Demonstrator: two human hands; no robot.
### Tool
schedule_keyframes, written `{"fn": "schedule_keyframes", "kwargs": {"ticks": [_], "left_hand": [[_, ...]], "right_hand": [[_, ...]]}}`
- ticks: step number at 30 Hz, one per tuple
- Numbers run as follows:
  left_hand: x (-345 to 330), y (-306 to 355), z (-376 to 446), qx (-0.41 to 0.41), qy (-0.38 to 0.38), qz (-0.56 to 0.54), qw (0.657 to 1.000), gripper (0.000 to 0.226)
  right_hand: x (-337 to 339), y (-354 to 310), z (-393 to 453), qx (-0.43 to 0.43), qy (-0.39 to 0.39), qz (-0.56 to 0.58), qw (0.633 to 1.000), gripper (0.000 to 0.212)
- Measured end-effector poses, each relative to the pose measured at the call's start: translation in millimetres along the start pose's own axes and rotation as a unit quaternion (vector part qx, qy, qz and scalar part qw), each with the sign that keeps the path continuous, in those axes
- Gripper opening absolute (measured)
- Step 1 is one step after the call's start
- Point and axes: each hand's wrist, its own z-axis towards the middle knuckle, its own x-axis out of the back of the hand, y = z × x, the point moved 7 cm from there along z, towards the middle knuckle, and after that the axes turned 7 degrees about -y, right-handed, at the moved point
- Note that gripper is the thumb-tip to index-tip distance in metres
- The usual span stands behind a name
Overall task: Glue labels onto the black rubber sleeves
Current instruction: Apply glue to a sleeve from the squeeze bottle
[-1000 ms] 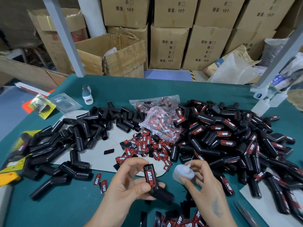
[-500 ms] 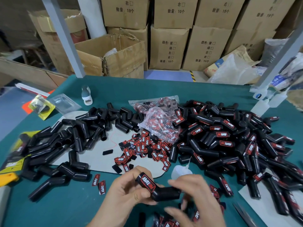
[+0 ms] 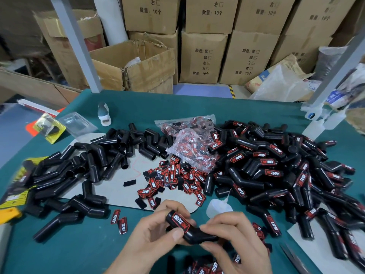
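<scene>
Far left: heap of unlabelled sleeves [image 3: 83, 171], bent black rubber tubes, spread over the green table [image 3: 59, 252] and a grey mat [image 3: 118, 186]. Behind them a small white bottle [image 3: 104, 115] and a clear blister pack [image 3: 78, 123].

Centre: loose labels [image 3: 173, 178], red/black "TAPER" patches, spilled in front of a clear bag of labels [image 3: 189, 147]. Two strays [image 3: 119, 221] on the table just left of the hands.

Near edge: left hand [image 3: 156, 234] grips the sleeve in work [image 3: 189, 228], thumb pressing down at the lower end of its label [image 3: 180, 222], fingers curled behind the upper leg. Right hand [image 3: 233, 236] pinches the other leg past the elbow, fingertips above and thumb below. Label is already on the sleeve; looks like the press-down step, not glue application.

Glue squeeze bottle [image 3: 217, 207], thin needle tip, stands on the table just behind the right hand, not held.

Right: big heap of labelled sleeves [image 3: 276, 175]. Tweezers [image 3: 290, 256] at the bottom right edge.

Handling, my read: sleeve is light, soft rubber, hollow, so it squashes under thumb pressure. Hold each leg either side of the elbow bend, as now, so the label face is backed from behind while pressed. Surface looks smooth, likely a bit grippy rather than slippery. Label is thin and flexible; can slide while glue is wet, so press flat and avoid shearing. Keep fingertips off the label's edges in case glue squeezes out.
</scene>
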Motion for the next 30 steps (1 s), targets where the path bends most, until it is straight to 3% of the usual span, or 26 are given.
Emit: {"fn": "schedule_keyframes", "kwargs": {"ticks": [7, 10, 15, 18, 22, 27, 30], "left_hand": [[-0.6, 6.9, 0.2, -0.015, 0.013, 0.042, 0.999, 0.049], [-1.4, 10.4, -1.4, -0.021, -0.001, 0.069, 0.997, 0.031], [-5.1, 17.2, -0.7, 0.02, -0.032, 0.13, 0.991, 0.02], [-2.6, 15.5, -3.7, 0.071, -0.062, 0.158, 0.983, 0.018], [-4.1, 7.1, -4.3, 0.11, -0.055, 0.089, 0.988, 0.021], [-6.7, 3.9, -2.6, 0.093, -0.051, 0.056, 0.993, 0.01], [-7.1, 8.0, -3.4, 0.082, -0.06, 0.073, 0.992, 0.011]], "right_hand": [[-3.0, 1.3, -2.2, 0.016, 0.001, -0.034, 0.999, 0.019], [-2.3, 2.5, -3.0, 0.039, 0.025, -0.019, 0.999, 0.015], [-5.3, 1.5, -5.5, 0.097, 0.069, -0.024, 0.993, 0.048], [-6.4, -3.3, -8.4, 0.105, 0.069, -0.043, 0.991, 0.037], [-6.9, -17.8, -8.3, 0.15, -0.002, -0.124, 0.981, 0.021], [-3.9, -28.6, -4.5, 0.172, -0.045, -0.153, 0.972, 0.025], [-8.0, -19.0, -3.2, 0.129, -0.02, -0.113, 0.985, 0.021]]}}
